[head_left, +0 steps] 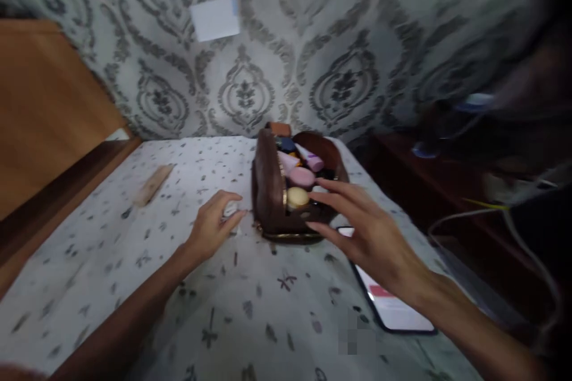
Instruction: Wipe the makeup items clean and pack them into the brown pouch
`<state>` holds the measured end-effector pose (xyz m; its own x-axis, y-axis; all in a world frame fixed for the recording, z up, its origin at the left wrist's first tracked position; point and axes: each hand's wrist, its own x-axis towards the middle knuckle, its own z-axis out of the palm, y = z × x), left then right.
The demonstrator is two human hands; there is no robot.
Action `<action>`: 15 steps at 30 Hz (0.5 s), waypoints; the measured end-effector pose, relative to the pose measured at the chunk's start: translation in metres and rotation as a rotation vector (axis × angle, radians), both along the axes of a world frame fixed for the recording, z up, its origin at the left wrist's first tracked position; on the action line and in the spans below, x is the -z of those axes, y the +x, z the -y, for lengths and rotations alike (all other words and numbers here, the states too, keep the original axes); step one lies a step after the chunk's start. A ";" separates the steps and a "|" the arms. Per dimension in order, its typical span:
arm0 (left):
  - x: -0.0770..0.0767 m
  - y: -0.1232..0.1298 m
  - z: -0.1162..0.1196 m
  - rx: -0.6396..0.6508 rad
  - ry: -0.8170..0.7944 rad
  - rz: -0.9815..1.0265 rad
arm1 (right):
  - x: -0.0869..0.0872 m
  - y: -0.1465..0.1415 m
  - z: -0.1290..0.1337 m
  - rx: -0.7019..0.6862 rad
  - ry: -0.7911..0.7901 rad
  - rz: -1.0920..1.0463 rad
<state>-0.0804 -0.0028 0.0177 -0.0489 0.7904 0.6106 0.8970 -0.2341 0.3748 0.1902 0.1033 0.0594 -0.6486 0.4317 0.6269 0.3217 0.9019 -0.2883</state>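
A dark brown zip bag [269, 190] stands unzipped on the patterned sheet, its opening toward me. Inside are a round pale-yellow item [297, 197], a round pink item [302, 177], a pink-and-purple tube [311, 159] and other small items, partly hidden. My right hand [364, 220] is open at the bag's right front, fingers spread, fingertips by the round items; nothing shows in its grip. Left of the bag, my left hand [213, 223] curls thumb and forefinger around a small white item [230, 208], too blurred to name.
A phone [397, 309] with its screen lit lies under my right wrist. A flat beige piece [154, 184] lies on the sheet at left, near a wooden board [49, 113]. A patterned wall [245, 83] rises behind the bag; cables [504, 208] hang at right.
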 end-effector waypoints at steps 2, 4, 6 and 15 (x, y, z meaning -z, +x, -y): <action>0.004 -0.028 0.010 -0.071 -0.068 -0.035 | 0.000 0.000 0.009 0.025 0.022 -0.059; 0.003 -0.064 0.021 -0.241 -0.117 -0.076 | 0.000 -0.002 0.019 0.017 0.024 -0.088; -0.005 -0.105 0.031 -0.461 -0.180 -0.130 | 0.001 -0.006 0.031 -0.011 0.016 -0.105; -0.019 -0.222 0.042 -0.841 -0.879 -0.085 | 0.035 -0.066 0.097 -0.213 -0.311 -0.033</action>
<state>-0.3024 -0.0444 0.0363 -0.7302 0.6772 -0.0902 0.6762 0.7353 0.0460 0.1237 0.0066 0.0244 -0.7258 0.4624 0.5093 0.1225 0.8154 -0.5658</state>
